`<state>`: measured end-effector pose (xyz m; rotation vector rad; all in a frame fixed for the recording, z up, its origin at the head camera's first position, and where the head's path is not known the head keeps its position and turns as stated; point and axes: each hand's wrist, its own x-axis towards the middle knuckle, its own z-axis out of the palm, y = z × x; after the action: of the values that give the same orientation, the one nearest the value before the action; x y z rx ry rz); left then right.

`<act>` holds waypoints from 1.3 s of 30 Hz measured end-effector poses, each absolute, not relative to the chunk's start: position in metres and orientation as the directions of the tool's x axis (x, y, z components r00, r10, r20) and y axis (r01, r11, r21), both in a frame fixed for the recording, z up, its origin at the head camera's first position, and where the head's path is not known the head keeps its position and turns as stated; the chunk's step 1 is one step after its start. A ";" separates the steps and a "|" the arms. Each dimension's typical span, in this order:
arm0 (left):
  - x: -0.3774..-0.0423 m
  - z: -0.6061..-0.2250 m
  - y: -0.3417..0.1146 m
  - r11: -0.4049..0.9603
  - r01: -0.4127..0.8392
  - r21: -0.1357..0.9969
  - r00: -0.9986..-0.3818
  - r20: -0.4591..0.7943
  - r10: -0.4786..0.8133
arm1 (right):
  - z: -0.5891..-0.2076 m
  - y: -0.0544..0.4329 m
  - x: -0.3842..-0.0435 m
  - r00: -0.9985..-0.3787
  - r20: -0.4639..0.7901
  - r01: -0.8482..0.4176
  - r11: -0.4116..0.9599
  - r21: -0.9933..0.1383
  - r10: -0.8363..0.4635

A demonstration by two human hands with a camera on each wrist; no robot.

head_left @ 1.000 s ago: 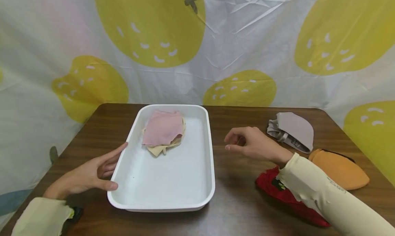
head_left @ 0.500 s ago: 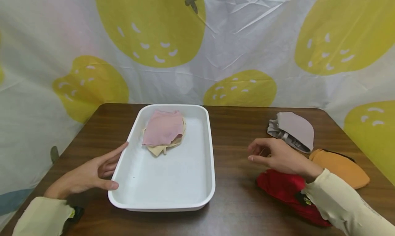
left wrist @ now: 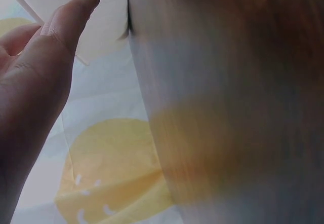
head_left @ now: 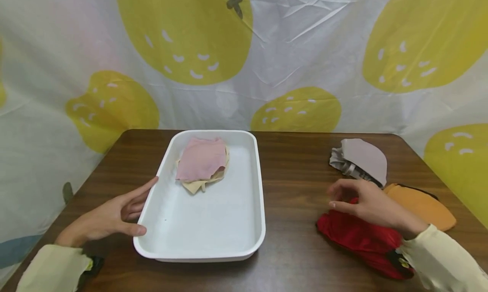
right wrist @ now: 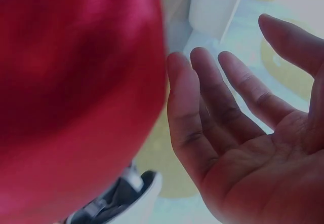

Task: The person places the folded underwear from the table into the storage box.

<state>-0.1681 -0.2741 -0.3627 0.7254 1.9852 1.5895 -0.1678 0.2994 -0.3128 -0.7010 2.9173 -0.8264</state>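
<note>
My left hand point(head_left: 104, 218) rests against the left rim of a white tray point(head_left: 213, 224), fingers fairly straight along the side and thumb on the edge. Inside the tray, a pink cloth piece point(head_left: 202, 158) lies over a beige cloth piece point(head_left: 194, 186). Over the far end of a red cap-like cloth item point(head_left: 358, 237) hovers my right hand point(head_left: 375, 205), its fingers loosely bent with nothing between them. The right wrist view has the red cloth point(right wrist: 76, 97) large and blurred beside the relaxed fingers point(right wrist: 185, 112).
A folded grey cap-like item point(head_left: 364, 158) with a strap lies at the back right of the brown table point(head_left: 293, 156). Partly behind my right hand is an orange one point(head_left: 423, 207). A lemon-patterned curtain point(head_left: 213, 105) hangs behind the table.
My right hand has moved from beside the tray rightward and toward me, to above the red cap-like item. My left hand and the tray have stayed in place.
</note>
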 end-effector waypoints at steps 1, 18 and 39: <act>-0.168 -0.363 -0.274 0.178 0.100 0.979 -0.737 -0.047 0.674 | -0.314 0.303 -0.167 -0.902 0.096 -0.409 0.765 -0.497 -0.420; -0.169 -0.364 -0.273 0.162 0.074 0.984 -0.733 -0.056 0.677 | -0.337 0.343 -0.157 -0.941 0.072 -0.319 0.802 -0.504 -0.329; -0.168 -0.364 -0.274 0.145 0.123 0.982 -0.727 -0.010 0.687 | -0.358 0.368 -0.145 -0.954 0.038 -0.284 0.851 -0.442 -0.299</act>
<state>-0.1682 -0.2742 -0.3638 0.7722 1.9658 1.6152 -0.1452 0.3683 -0.3580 -0.4713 2.9908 -0.7069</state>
